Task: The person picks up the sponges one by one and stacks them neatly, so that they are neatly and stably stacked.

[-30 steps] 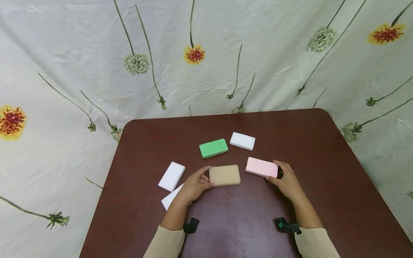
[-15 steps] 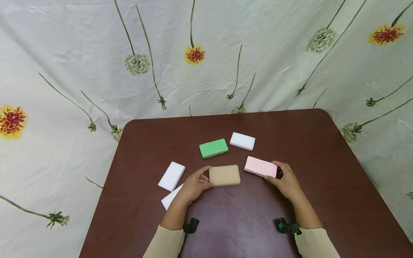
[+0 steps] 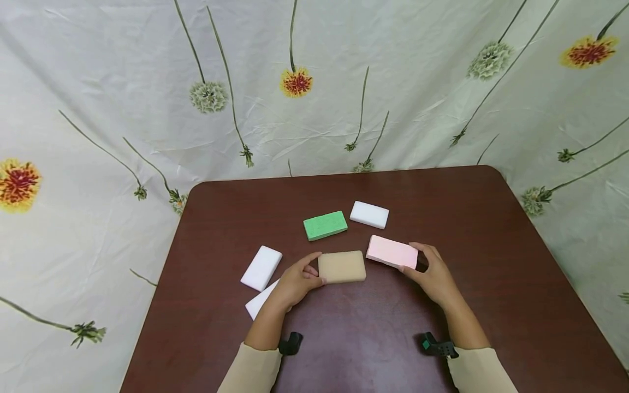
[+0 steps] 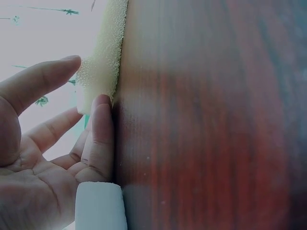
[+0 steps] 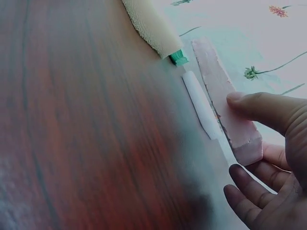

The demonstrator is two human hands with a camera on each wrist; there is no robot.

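Observation:
A beige sponge (image 3: 342,267) lies flat mid-table, its porous edge (image 4: 100,62) showing in the left wrist view. At its left end my left hand (image 3: 296,281) holds it between thumb and fingers. My right hand (image 3: 434,275) pinches the right end of a pink rectangular block (image 3: 392,251). In the right wrist view the thumb presses on one face of the pink block (image 5: 225,100), which appears raised off the table. The pink block's left end is close to the beige sponge's upper right corner, with a narrow gap between them.
Behind them lie a green block (image 3: 325,225) and a white block (image 3: 369,214). Left of my left hand is another white block (image 3: 261,268), with a further white block (image 3: 261,301) partly hidden under my forearm. The brown table (image 3: 491,229) meets a flowered cloth (image 3: 413,82) at the back.
My right hand has moved the pink block a little left and away from me, towards the beige sponge. My left hand and the other blocks have stayed put.

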